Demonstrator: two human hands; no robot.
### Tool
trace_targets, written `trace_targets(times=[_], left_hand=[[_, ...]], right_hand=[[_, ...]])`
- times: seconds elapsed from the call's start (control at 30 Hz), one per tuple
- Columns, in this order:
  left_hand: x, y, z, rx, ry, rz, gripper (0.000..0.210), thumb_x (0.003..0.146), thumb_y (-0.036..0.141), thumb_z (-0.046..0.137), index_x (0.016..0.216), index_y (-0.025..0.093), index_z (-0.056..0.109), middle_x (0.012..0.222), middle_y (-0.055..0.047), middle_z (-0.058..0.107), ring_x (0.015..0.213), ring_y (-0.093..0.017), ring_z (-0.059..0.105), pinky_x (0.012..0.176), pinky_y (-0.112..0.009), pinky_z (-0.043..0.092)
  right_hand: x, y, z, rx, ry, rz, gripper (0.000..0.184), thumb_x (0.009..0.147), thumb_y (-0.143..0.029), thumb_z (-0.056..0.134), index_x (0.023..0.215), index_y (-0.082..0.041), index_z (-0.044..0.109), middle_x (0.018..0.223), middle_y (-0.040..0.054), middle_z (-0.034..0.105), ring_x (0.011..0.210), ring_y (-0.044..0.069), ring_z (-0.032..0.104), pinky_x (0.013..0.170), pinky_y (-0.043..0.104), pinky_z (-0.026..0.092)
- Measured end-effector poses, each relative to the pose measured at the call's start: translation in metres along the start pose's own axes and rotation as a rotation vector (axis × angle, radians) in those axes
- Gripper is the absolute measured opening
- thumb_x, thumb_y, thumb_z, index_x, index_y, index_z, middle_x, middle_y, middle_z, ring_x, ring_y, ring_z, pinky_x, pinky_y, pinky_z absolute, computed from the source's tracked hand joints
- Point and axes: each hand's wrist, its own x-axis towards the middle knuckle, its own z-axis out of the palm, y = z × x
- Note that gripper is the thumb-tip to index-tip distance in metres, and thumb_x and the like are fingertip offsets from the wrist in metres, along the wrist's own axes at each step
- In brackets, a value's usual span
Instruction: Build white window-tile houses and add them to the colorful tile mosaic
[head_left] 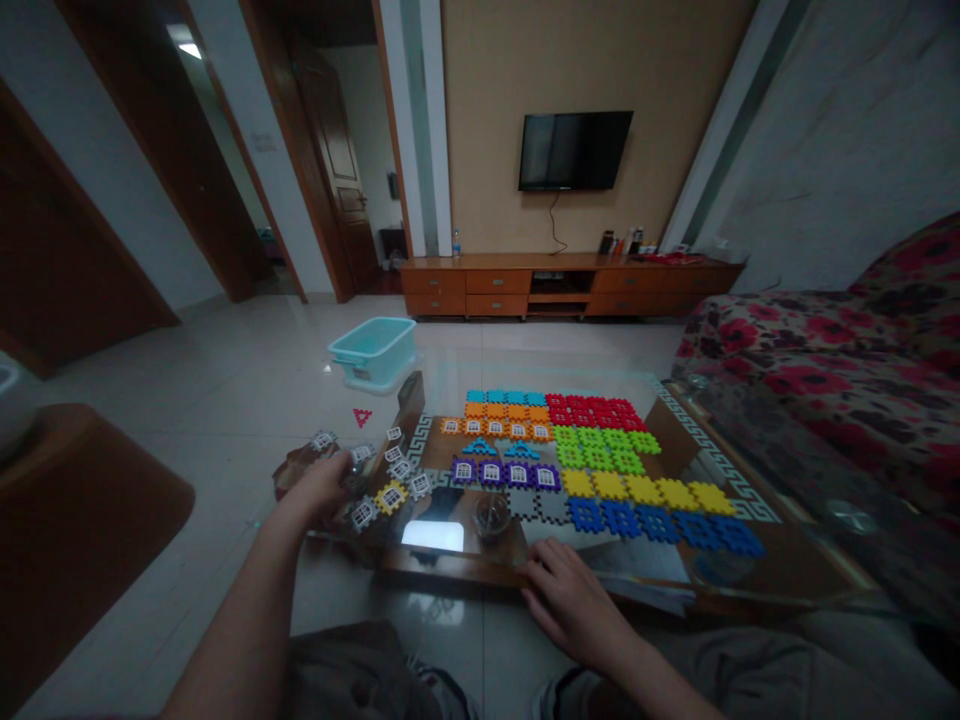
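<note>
Tiles, mostly grey with white windows, are scattered at the left end of the glass counter. Left hand is positioned among them; grip can't be told. Right hand is rested loosely, released, at near edge. Coloured tiles are laid in rows.

4 prpl pcs, 5 dk-blu pcs, 1 bin

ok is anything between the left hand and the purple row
Yes: a yellow window tile and a gray window tile lie between the left hand and the purple row. Both look flat, so a lifted hand could probably clear them.
</note>
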Motion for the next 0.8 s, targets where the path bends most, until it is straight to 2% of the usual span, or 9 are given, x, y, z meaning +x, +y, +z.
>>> trace_targets(times=[0.1, 0.17, 0.23, 0.33, 0.43, 0.57, 0.67, 0.8], left_hand=[[-0.007, 0.028, -0.005, -0.113, 0.166, 0.1, 0.017, 0.082, 0.017, 0.056, 0.098, 0.019, 0.061, 0.093, -0.007, 0.07, 0.091, -0.023, 0.066, 0.076, -0.027, 0.045], [-0.013, 0.054, -0.005, -0.285, 0.207, 0.219, 0.017, 0.086, 0.024, 0.055, 0.101, 0.019, 0.062, 0.092, -0.006, 0.071, 0.088, -0.023, 0.066, 0.078, -0.028, 0.047], [-0.019, 0.08, -0.002, -0.484, 0.222, 0.268, 0.021, 0.087, 0.032, 0.056, 0.102, 0.018, 0.062, 0.092, -0.005, 0.071, 0.086, -0.022, 0.067, 0.077, -0.03, 0.049], [-0.029, 0.117, 0.011, -0.768, 0.097, 0.327, 0.025, 0.086, 0.037, 0.059, 0.101, 0.018, 0.064, 0.092, -0.005, 0.071, 0.084, -0.021, 0.067, 0.076, -0.031, 0.052], [-0.04, 0.145, 0.028, -1.027, -0.121, 0.351, 0.03, 0.084, 0.042, 0.064, 0.101, 0.017, 0.065, 0.091, -0.006, 0.071, 0.079, -0.02, 0.068, 0.07, -0.031, 0.053], [-0.058, 0.171, 0.051, -1.266, -0.377, 0.307, 0.041, 0.075, 0.048, 0.074, 0.098, 0.017, 0.064, 0.092, -0.006, 0.069, 0.073, -0.019, 0.067, 0.068, -0.034, 0.056], [-0.069, 0.186, 0.065, -1.284, -0.462, 0.285, 0.039, 0.073, 0.046, 0.076, 0.095, 0.016, 0.064, 0.084, -0.004, 0.067, 0.069, -0.017, 0.065, 0.067, -0.033, 0.055], [-0.079, 0.196, 0.074, -1.203, -0.457, 0.31, 0.03, 0.075, 0.038, 0.072, 0.096, 0.016, 0.065, 0.079, -0.003, 0.065, 0.066, -0.016, 0.063, 0.061, -0.028, 0.05]], right_hand=[[0.0, 0.0, 0.001, 0.001, 0.01, 0.0, 0.017, 0.086, -0.01, 0.056, 0.099, -0.021, 0.056, 0.103, 0.0075, 0.057, 0.094, 0.025, 0.054, 0.08, 0.039, 0.046], [0.0, 0.0, 0.0, 0.021, 0.018, -0.002, 0.017, 0.085, -0.01, 0.056, 0.099, -0.021, 0.056, 0.103, 0.0073, 0.057, 0.094, 0.025, 0.054, 0.08, 0.039, 0.046], [0.0, -0.001, -0.001, 0.06, 0.03, 0.004, 0.02, 0.086, -0.01, 0.056, 0.101, -0.022, 0.057, 0.102, 0.007, 0.058, 0.094, 0.025, 0.055, 0.08, 0.039, 0.047], [0.0, -0.001, -0.002, 0.143, 0.063, 0.023, 0.026, 0.087, -0.009, 0.055, 0.109, -0.023, 0.058, 0.103, 0.0074, 0.059, 0.096, 0.025, 0.057, 0.081, 0.039, 0.049], [0.0, -0.001, -0.001, 0.24, 0.129, 0.053, 0.033, 0.089, -0.009, 0.053, 0.118, -0.024, 0.056, 0.108, 0.0086, 0.06, 0.1, 0.024, 0.059, 0.087, 0.04, 0.052], [0.0, 0.0, 0.001, 0.315, 0.235, 0.076, 0.044, 0.092, -0.013, 0.051, 0.134, -0.024, 0.046, 0.12, 0.0115, 0.058, 0.11, 0.024, 0.059, 0.092, 0.04, 0.053], [-0.001, -0.001, 0.001, 0.325, 0.303, 0.078, 0.056, 0.091, -0.017, 0.055, 0.143, -0.024, 0.037, 0.131, 0.0147, 0.053, 0.116, 0.026, 0.057, 0.095, 0.041, 0.054], [-0.001, -0.001, 0.001, 0.312, 0.347, 0.083, 0.062, 0.088, -0.021, 0.061, 0.145, -0.022, 0.036, 0.135, 0.0162, 0.051, 0.113, 0.027, 0.059, 0.095, 0.041, 0.055]])
